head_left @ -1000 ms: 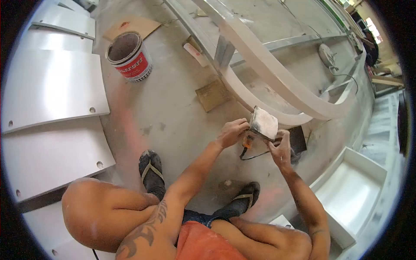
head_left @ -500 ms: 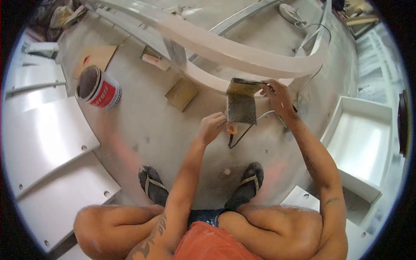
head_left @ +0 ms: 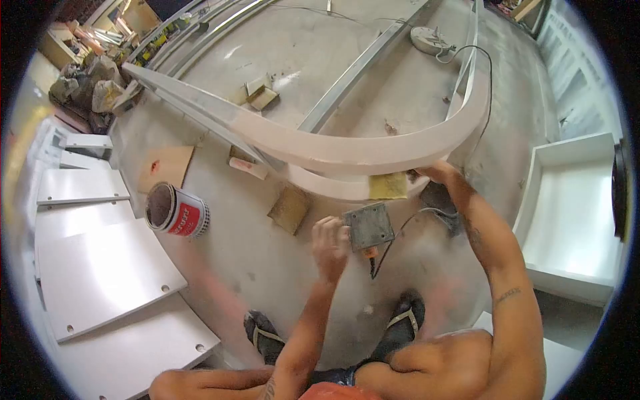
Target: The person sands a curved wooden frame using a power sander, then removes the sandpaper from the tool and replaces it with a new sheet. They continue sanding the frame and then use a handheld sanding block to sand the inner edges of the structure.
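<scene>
My left hand [head_left: 331,243] is closed on the left side of an electric sheet sander [head_left: 370,228]. The sander lies bottom up, its flat grey pad with small holes facing me, and an orange part and black cord show below. My right hand [head_left: 435,173] pinches the right end of a yellowish piece of sandpaper [head_left: 388,187]. That sheet is apart from the pad, just beyond it and in front of the curved pale frame [head_left: 320,152]. The sander's body is hidden beneath its pad.
A paint can [head_left: 190,217] with a red label stands at left, near a brown sandpaper piece [head_left: 289,208] and a cardboard sheet [head_left: 167,168]. White panels [head_left: 107,280] overlap on the left. A white drawer box [head_left: 573,213] is at right. The cord [head_left: 490,100] runs behind the frame.
The sandpaper has come away from the sander's pad and moved outward with my right hand, leaving the pad bare. My left hand keeps the sander. The view has tilted up.
</scene>
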A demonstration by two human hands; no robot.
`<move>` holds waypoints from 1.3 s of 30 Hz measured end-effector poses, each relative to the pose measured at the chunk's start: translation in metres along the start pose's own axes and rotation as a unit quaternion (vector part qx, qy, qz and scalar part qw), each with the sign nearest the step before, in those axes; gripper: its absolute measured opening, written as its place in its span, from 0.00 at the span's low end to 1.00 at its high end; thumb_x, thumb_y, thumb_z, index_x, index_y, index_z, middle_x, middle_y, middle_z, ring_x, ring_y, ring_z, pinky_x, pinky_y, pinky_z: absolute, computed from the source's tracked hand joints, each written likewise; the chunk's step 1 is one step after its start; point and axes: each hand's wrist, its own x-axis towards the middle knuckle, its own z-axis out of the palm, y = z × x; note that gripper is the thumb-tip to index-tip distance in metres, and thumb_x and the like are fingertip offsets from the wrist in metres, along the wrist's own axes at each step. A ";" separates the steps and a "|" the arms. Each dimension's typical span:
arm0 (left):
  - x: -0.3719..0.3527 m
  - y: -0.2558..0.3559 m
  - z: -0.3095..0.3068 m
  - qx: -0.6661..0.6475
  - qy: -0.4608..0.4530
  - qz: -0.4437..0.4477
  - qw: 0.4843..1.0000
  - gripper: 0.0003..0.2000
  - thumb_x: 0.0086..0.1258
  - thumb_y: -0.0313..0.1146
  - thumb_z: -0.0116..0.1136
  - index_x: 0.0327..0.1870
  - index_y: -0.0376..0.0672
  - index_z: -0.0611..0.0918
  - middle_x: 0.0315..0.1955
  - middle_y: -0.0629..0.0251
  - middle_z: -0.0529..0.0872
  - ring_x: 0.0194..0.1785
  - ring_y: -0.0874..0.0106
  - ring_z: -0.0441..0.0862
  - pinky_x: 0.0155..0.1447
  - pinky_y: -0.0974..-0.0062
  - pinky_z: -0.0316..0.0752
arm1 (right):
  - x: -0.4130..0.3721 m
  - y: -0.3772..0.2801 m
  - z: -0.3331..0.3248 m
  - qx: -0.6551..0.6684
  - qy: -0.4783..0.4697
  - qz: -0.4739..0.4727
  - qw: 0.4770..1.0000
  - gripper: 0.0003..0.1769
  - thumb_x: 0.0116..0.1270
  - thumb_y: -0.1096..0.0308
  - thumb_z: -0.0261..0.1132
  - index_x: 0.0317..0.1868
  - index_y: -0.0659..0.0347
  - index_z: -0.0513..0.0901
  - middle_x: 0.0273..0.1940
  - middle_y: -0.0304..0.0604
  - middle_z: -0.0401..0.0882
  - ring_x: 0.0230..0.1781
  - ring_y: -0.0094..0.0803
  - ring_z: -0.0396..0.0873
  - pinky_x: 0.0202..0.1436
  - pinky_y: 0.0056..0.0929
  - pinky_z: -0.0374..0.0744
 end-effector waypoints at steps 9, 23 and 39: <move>0.005 0.045 0.026 0.225 -0.184 0.096 0.952 0.31 0.76 0.51 0.59 0.76 0.48 0.71 0.79 0.56 0.62 0.84 0.51 0.51 0.84 0.45 0.47 | 0.086 -0.014 0.042 0.224 -0.111 -0.211 0.945 0.35 0.74 0.56 0.65 0.77 0.59 0.69 0.68 0.51 0.80 0.60 0.39 0.84 0.67 0.36 0.79; 0.027 0.043 0.030 0.187 -0.159 0.009 0.969 0.33 0.73 0.51 0.65 0.72 0.41 0.71 0.63 0.50 0.72 0.69 0.50 0.67 0.74 0.50 0.61 | -0.121 0.143 -0.024 -0.381 0.174 0.054 0.907 0.44 0.60 0.49 0.77 0.72 0.64 0.73 0.67 0.57 0.73 0.68 0.55 0.74 0.69 0.48 0.76; 0.037 0.046 0.036 0.152 -0.164 0.091 0.970 0.23 0.71 0.44 0.67 0.63 0.43 0.80 0.56 0.56 0.78 0.63 0.53 0.72 0.70 0.54 0.66 | -0.141 0.154 -0.063 -0.439 0.219 0.195 0.850 0.22 0.65 0.63 0.67 0.57 0.63 0.81 0.54 0.57 0.82 0.54 0.58 0.84 0.55 0.53 0.84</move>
